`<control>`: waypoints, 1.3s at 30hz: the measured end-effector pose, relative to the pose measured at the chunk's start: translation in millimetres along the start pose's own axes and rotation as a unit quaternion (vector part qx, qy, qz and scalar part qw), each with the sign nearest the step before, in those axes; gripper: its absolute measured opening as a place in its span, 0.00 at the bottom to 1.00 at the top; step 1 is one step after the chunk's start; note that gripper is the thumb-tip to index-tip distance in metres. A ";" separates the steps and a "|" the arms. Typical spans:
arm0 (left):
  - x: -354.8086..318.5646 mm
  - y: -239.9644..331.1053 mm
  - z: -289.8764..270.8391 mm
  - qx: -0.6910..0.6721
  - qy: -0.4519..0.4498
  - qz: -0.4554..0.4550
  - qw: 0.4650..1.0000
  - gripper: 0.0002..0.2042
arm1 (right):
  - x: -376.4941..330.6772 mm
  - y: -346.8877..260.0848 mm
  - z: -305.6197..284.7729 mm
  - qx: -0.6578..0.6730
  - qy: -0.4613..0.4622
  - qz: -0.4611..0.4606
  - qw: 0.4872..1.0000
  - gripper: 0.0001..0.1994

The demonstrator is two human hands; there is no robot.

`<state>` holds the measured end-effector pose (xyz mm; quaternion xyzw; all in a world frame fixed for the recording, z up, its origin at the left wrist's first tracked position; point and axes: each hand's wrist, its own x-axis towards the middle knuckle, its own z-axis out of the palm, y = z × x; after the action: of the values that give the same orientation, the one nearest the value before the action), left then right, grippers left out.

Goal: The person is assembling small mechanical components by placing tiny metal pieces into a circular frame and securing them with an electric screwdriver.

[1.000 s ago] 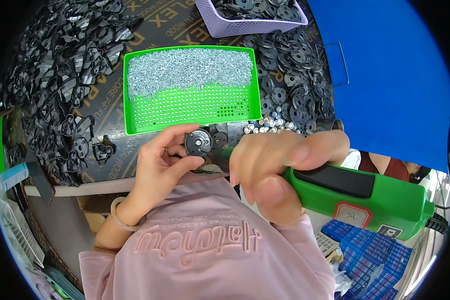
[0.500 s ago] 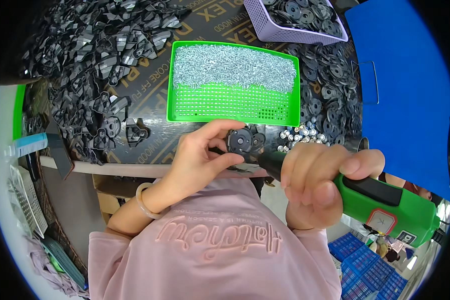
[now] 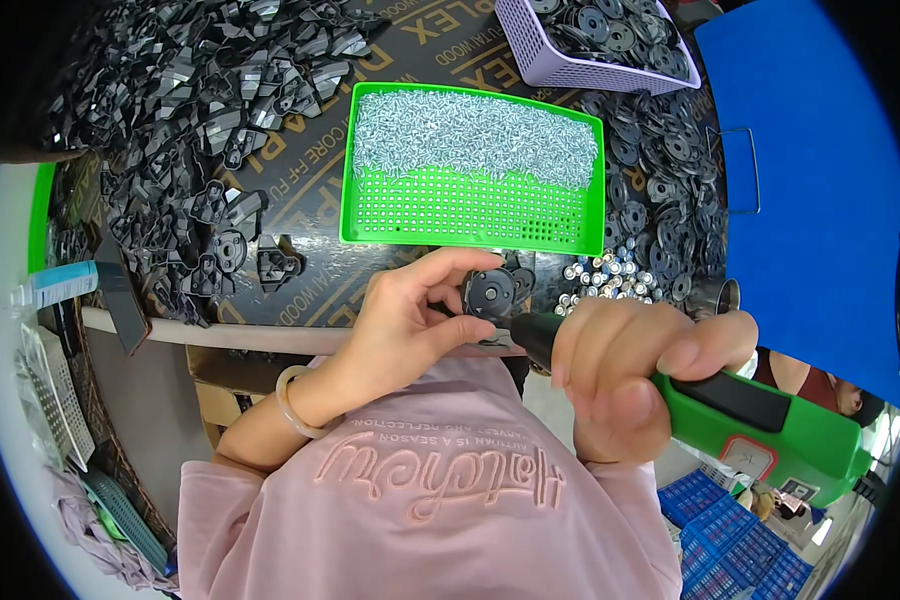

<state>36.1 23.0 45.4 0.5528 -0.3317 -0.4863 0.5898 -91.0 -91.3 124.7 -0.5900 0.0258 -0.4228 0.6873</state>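
Observation:
My left hand (image 3: 410, 310) pinches a round black plastic part (image 3: 491, 292) between thumb and fingers, just over the table's near edge. Wrapped round a green electric screwdriver (image 3: 760, 425) with a black trigger lever is my right hand (image 3: 635, 375). The tool's dark nose (image 3: 536, 338) points left at the plastic part; whether its tip touches the part I cannot tell. Beyond my hands lies a green perforated tray (image 3: 470, 240) with a heap of small silver screws (image 3: 475, 135). Small shiny metal pieces (image 3: 615, 275) lie right of the plastic part.
Angular black plastic parts (image 3: 210, 120) are piled on the left. Black discs (image 3: 660, 190) cover the table's right side, and a lilac basket (image 3: 590, 75) holds more. A blue panel (image 3: 810, 190) stands at the right. Blue crates (image 3: 730, 540) and another person (image 3: 805, 380) are at lower right.
The green screwdriver in my right hand has shifted slightly left. The plastic part in my left hand now sits a little farther right, its round face turned slightly. The view has shifted a little.

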 end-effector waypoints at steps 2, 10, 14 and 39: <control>-1.8 5.1 0.3 -0.016 0.000 -0.015 1.000 0.27 | 1.2 0.2 0.7 0.006 0.001 -0.006 1.000 0.16; -2.8 7.6 -0.6 -0.053 -0.020 -0.057 0.997 0.27 | 3.9 -3.6 -1.0 0.010 -0.041 -0.013 0.999 0.15; -6.0 13.5 -3.9 -0.012 -0.016 -0.065 0.998 0.26 | 3.6 3.8 3.0 0.019 -0.031 -0.021 0.999 0.16; -12.0 12.0 -4.1 0.492 0.088 0.143 0.854 0.18 | 31.4 37.5 -60.4 -0.122 0.162 -0.115 0.972 0.17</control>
<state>38.7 34.6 58.2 0.7579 -0.5497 -0.1187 0.3307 -82.5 -160.2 89.7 -0.5922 0.1210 -0.5826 0.5434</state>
